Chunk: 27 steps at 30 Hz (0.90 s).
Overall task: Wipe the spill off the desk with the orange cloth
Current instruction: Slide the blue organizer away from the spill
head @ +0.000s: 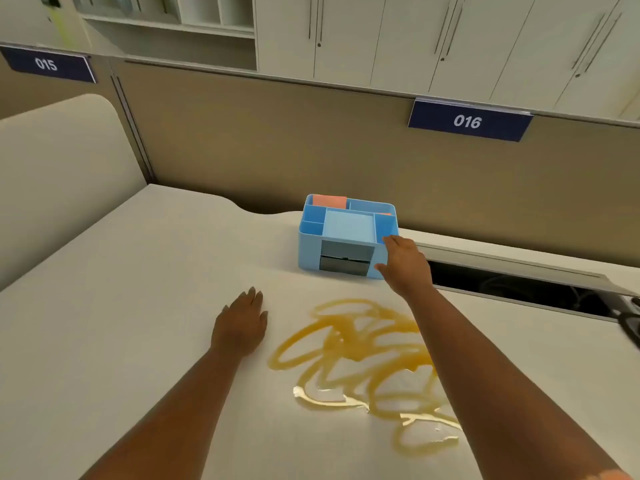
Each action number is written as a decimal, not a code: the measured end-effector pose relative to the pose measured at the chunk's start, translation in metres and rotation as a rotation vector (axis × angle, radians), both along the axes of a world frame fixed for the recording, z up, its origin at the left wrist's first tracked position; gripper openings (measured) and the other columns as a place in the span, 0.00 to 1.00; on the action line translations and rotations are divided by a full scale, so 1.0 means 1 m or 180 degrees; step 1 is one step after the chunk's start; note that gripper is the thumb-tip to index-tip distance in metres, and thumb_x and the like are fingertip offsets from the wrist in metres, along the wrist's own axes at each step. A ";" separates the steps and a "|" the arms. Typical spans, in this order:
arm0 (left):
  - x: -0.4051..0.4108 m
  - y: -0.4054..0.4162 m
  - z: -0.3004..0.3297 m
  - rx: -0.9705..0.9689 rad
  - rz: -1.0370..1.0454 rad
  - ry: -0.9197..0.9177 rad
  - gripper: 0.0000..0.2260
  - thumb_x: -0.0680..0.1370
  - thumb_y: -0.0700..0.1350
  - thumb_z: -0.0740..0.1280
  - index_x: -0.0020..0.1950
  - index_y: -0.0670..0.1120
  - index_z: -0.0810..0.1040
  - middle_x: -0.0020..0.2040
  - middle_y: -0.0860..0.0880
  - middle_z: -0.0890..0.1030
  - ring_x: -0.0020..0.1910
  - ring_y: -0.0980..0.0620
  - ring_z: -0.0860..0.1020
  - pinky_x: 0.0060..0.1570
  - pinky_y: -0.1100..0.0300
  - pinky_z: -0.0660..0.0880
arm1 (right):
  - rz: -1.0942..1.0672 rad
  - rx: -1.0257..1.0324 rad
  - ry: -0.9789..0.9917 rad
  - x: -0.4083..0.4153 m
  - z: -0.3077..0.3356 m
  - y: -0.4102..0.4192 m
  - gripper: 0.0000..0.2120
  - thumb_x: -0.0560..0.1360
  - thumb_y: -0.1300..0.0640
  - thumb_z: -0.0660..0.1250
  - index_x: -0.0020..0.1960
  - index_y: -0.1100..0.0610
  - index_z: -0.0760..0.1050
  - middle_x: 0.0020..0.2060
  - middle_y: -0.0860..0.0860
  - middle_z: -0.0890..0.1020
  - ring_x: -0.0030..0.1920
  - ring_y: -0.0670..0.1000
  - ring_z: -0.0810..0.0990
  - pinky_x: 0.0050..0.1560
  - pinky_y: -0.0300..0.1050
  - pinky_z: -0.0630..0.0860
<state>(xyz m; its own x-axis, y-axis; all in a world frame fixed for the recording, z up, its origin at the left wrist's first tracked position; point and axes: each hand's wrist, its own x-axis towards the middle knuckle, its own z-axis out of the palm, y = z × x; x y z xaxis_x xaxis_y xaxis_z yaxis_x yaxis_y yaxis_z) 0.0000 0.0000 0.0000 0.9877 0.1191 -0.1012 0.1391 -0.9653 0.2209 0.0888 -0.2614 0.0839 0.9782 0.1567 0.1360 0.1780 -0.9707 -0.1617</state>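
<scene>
The sticky yellow spill [363, 355] sits nearest you, toward the desk's [121, 306] front edge. Your left hand [240, 323] lies flat beside it, fingers open, likely to steady you. Your right hand [403, 263], fingers spread and empty, touches the blue box [343, 237] by the back edge. The orange cloth [329, 201] seems to be in its back-left slot.

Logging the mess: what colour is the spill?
Amber-yellow spill, seen in the head view.
</scene>
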 end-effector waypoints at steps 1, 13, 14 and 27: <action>0.000 -0.001 -0.001 0.0081 -0.0010 -0.0007 0.22 0.81 0.48 0.50 0.74 0.46 0.54 0.77 0.49 0.55 0.75 0.50 0.56 0.71 0.52 0.58 | -0.0051 -0.0002 0.0057 0.002 -0.001 0.000 0.25 0.76 0.55 0.64 0.69 0.60 0.61 0.66 0.58 0.70 0.66 0.56 0.67 0.61 0.51 0.70; 0.004 0.006 -0.004 0.0097 -0.0025 -0.0151 0.21 0.80 0.48 0.51 0.73 0.48 0.57 0.76 0.51 0.58 0.74 0.52 0.58 0.69 0.52 0.62 | -0.0255 0.0637 -0.0448 0.027 -0.018 0.005 0.10 0.75 0.65 0.62 0.54 0.67 0.76 0.51 0.63 0.79 0.52 0.60 0.77 0.50 0.51 0.75; 0.003 0.006 -0.005 0.0079 -0.0036 -0.0142 0.21 0.80 0.48 0.51 0.74 0.48 0.56 0.76 0.51 0.57 0.74 0.52 0.57 0.69 0.52 0.61 | -0.0258 0.0722 -0.0457 0.027 -0.019 0.005 0.10 0.75 0.66 0.62 0.54 0.66 0.77 0.51 0.64 0.80 0.52 0.60 0.77 0.51 0.51 0.75; -0.028 -0.009 0.028 -0.0777 0.0644 -0.1781 0.28 0.77 0.47 0.62 0.74 0.45 0.54 0.75 0.42 0.60 0.72 0.43 0.63 0.62 0.50 0.71 | 0.0367 0.1488 -0.0559 0.003 0.018 0.053 0.09 0.71 0.66 0.67 0.51 0.65 0.80 0.51 0.62 0.82 0.52 0.60 0.78 0.52 0.45 0.73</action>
<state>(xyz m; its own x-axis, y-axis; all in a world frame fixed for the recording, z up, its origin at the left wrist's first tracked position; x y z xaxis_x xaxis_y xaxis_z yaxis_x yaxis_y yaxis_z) -0.0276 -0.0086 0.0282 0.8594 0.3474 0.3752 0.1132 -0.8448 0.5230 0.0916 -0.2084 0.1018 0.9143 0.1454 0.3781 0.3430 -0.7743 -0.5318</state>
